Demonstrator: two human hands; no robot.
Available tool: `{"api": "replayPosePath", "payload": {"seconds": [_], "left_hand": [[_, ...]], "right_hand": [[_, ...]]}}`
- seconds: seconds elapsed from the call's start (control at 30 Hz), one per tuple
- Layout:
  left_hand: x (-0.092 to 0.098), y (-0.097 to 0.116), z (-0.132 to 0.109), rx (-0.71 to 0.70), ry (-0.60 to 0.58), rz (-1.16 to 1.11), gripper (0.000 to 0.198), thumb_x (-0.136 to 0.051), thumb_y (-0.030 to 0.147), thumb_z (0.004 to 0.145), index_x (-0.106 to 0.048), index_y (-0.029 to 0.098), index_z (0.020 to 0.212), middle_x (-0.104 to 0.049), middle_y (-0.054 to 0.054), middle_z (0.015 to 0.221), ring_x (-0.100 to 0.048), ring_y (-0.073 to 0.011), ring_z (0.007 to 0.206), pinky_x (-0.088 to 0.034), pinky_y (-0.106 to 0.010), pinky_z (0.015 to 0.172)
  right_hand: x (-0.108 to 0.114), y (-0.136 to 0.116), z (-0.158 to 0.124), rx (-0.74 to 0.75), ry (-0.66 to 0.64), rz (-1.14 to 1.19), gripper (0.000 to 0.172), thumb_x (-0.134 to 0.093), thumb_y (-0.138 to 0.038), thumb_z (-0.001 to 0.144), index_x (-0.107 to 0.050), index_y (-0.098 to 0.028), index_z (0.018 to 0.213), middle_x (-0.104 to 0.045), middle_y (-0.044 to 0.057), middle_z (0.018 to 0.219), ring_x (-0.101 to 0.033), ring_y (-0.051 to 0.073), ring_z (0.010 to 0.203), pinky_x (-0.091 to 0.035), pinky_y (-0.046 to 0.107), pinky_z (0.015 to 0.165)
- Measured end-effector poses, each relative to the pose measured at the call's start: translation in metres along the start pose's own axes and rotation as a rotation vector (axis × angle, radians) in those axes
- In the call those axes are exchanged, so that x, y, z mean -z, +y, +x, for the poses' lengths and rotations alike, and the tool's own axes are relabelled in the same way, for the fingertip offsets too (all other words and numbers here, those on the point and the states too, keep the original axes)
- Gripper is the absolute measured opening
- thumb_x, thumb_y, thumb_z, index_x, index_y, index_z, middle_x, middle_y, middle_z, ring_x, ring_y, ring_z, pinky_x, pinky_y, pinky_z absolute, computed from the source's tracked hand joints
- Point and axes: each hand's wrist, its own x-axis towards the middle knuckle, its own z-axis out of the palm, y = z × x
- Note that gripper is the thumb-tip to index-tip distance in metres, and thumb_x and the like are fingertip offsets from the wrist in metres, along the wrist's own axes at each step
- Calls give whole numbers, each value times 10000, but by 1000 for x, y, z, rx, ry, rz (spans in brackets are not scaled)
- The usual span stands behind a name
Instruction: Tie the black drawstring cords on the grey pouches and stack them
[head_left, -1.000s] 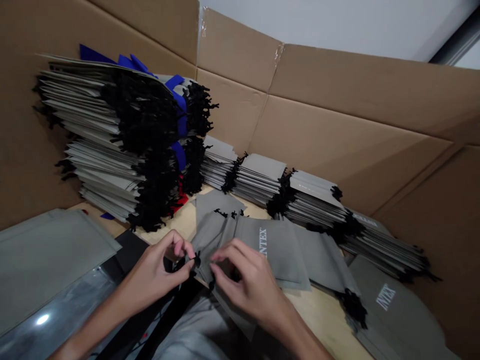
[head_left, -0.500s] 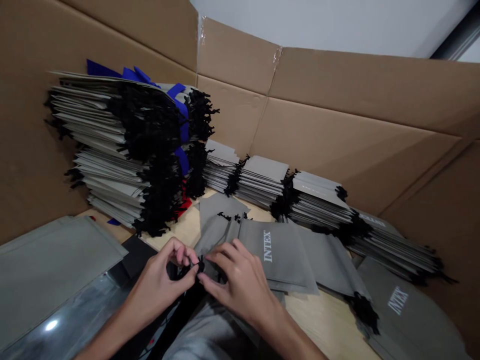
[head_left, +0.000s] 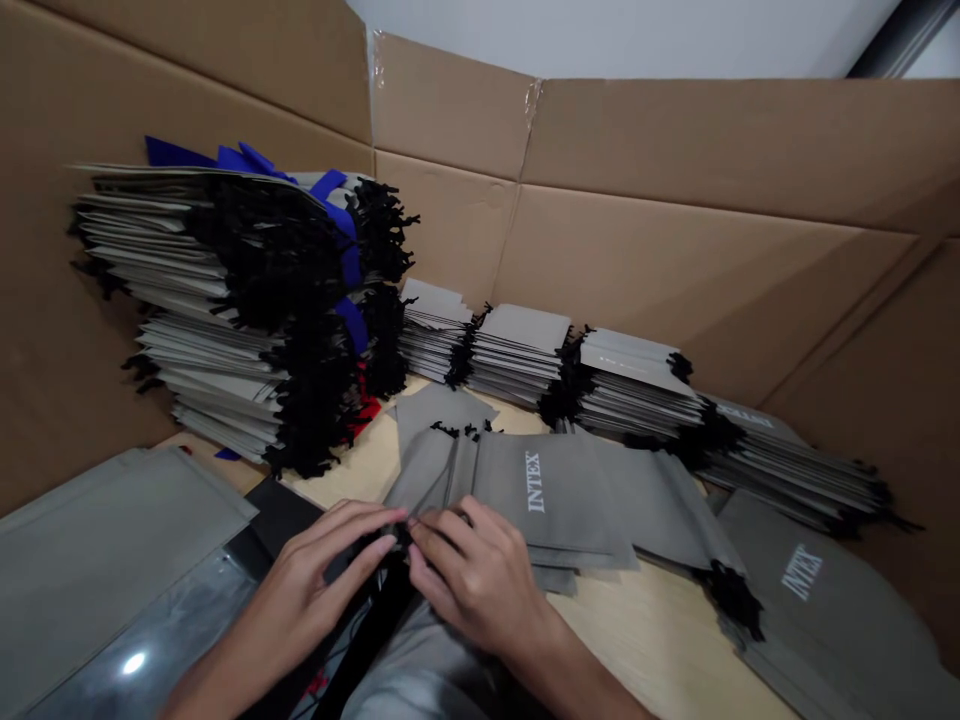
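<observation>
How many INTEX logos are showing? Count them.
3: on the middle bag beside the right hand, on the far-right bag, and atop the right stack. More may be hidden within the piles.

Grey drawstring bag [head_left: 424, 480], black cord [head_left: 399, 537]

Left hand [head_left: 315, 590] and right hand [head_left: 472, 580] pinch black drawstring [head_left: 401, 535] of grey pouch [head_left: 424, 475] on wood table [head_left: 660, 645]; INTEX-printed pouch [head_left: 544, 495] just beside, stacked pouches [head_left: 517, 355] against cardboard wall [head_left: 712, 150] approx. behind.
</observation>
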Motion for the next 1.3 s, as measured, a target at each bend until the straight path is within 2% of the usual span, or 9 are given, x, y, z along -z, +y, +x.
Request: {"api": "replayPosePath", "payload": {"seconds": [0.17, 0.3, 0.6, 0.77, 0.83, 0.9, 0.97, 1.13, 1.3], "left_hand": [[-3, 3, 4, 36, 32, -102, 107, -798, 267, 1000, -886, 319, 1031, -883, 17, 1002, -852, -154, 903, -645, -142, 840], [-4, 1, 2, 120, 98, -106, 40, -857, 314, 948, -895, 310, 937, -895, 25, 926, -860, -159, 841, -649, -136, 822], [-10, -1, -5, 321, 155, -187, 158, -902, 415, 855, -913, 258, 854, -906, -24, 838, -884, -224, 764, -701, -186, 737], [-11, 1, -7, 260, 172, -171, 209, -897, 453, 894, -885, 245, 894, -899, -33, 857, -877, -226, 772, -720, -220, 743], [-12, 1, -7, 210, 174, -143, 224, -896, 442, 909, -872, 257, 1033, -906, -38, 972, -879, -220, 827, -727, -233, 783], [-14, 2, -6, 145, 151, -85, 329, -897, 428, 920, -850, 280, 1210, -901, -49, 1126, -881, -221, 905, -729, -252, 842], [-15, 4, -3, 77, 117, -24, 362, -885, 416, 941, -844, 306, 1284, -895, -46, 1183, -881, -222, 953, -724, -250, 870], [-16, 13, 0, 0, 110, 37, 167, -811, 363, 1009, -909, 304, 1131, -911, -27, 1069, -888, -220, 932, -715, -221, 844], [-13, 21, 1, 15, 94, 47, 118, -789, 302, 1001, -895, 292, 1052, -899, 0, 980, -875, -185, 828, -698, -176, 778]], "right_hand": [[3, -1, 2, 45, -17, -53, 115, -695, -223, 1073, -764, -158, 1137, -779, 48, 939, -598, 218, 805, -432, 369, 659], [4, 0, 2, 27, 3, -45, 112, -693, -215, 1066, -765, -154, 1126, -787, 45, 955, -616, 221, 824, -449, 369, 676], [1, 2, -1, 38, 46, -67, 90, -690, -210, 1065, -754, -162, 1106, -767, 39, 904, -609, 214, 813, -463, 362, 695], [2, 3, 0, 40, 31, -69, 85, -682, -215, 1073, -745, -164, 1097, -753, 27, 894, -578, 207, 789, -437, 373, 653], [2, 3, -1, 57, 26, -77, 88, -671, -215, 1080, -743, -166, 1091, -748, 28, 899, -568, 203, 784, -425, 375, 636], [3, 4, -2, 79, 14, -91, 98, -664, -228, 1094, -742, -170, 1090, -742, 33, 904, -565, 202, 789, -411, 375, 627], [3, 5, -3, 95, 1, -99, 126, -665, -259, 1109, -743, -160, 1098, -733, 36, 902, -561, 204, 796, -400, 378, 629], [0, 4, -5, 137, 30, -138, 200, -642, -252, 1122, -733, -162, 968, -696, 39, 869, -517, 201, 767, -342, 384, 631], [-4, 2, -5, 170, 36, -177, 281, -633, -212, 1103, -660, -204, 824, -642, 29, 817, -483, 212, 749, -291, 392, 614]]}}
